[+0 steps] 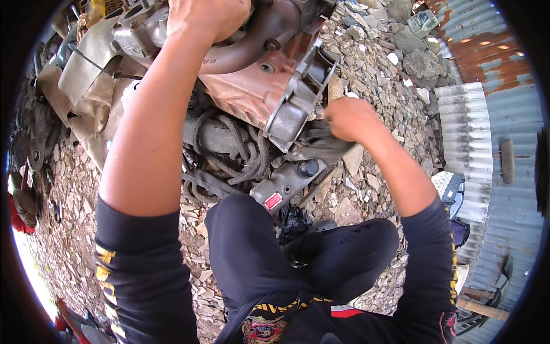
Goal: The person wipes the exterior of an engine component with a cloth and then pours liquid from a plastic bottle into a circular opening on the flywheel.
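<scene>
A large engine block with a reddish-brown casing (249,86) lies in front of me. My left hand (209,17) reaches to the top edge, over the curved brown metal pipe (243,57); its fingers are out of sight. My right hand (350,119) is closed in a fist just right of the casing's grey open-ended metal housing (295,97). What the fist holds is hidden. Beneath it lies a dark grey, crumpled piece (323,142), perhaps a rag; whether the hand grips it is unclear. Nearer my knees sits a grey metal cover with a black cap (307,167).
A thick dark rope (243,160) is coiled below the casing. Brown sheeting (86,86) drapes at the left. Stone chips (366,183) cover the ground. Larger rocks (421,67) and corrugated metal sheets (510,97) stand at the right. A black plastic bag (295,222) lies between my knees.
</scene>
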The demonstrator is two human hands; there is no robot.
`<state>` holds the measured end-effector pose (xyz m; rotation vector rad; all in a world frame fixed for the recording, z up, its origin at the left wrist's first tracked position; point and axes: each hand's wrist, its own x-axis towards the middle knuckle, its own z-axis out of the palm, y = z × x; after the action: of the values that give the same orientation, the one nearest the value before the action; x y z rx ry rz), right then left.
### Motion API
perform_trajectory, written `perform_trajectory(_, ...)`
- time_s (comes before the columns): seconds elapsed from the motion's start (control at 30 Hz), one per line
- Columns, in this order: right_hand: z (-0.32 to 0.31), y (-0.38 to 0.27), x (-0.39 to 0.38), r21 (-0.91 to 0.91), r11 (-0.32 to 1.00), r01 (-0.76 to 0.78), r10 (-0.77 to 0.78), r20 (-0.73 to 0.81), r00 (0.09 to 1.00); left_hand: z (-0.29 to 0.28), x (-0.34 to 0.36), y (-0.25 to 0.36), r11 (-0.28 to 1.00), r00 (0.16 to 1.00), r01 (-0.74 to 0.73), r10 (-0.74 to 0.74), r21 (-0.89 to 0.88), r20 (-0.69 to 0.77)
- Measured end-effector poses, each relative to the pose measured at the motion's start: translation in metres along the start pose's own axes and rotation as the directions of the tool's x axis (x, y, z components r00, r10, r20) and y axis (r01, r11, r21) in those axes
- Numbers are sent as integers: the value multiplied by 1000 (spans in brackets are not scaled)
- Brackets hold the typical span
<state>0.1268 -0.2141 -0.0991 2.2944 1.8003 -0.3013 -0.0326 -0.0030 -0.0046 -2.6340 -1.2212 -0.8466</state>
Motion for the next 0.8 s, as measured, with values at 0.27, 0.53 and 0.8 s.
perform_trajectory(0.27,42,-21,6,268,959,90,25,-400,916,8,1,-5,1000,999,-1,1,-2,-47)
perform_trajectory(0.53,21,-3,0,308,947,91,58,-443,895,5,3,-5,1000,1000,21,-21,10,-19)
perform_trajectory(0.8,48,-16,-17,456,882,117,87,-403,911,0,3,-2,999,999,48,-48,0,10)
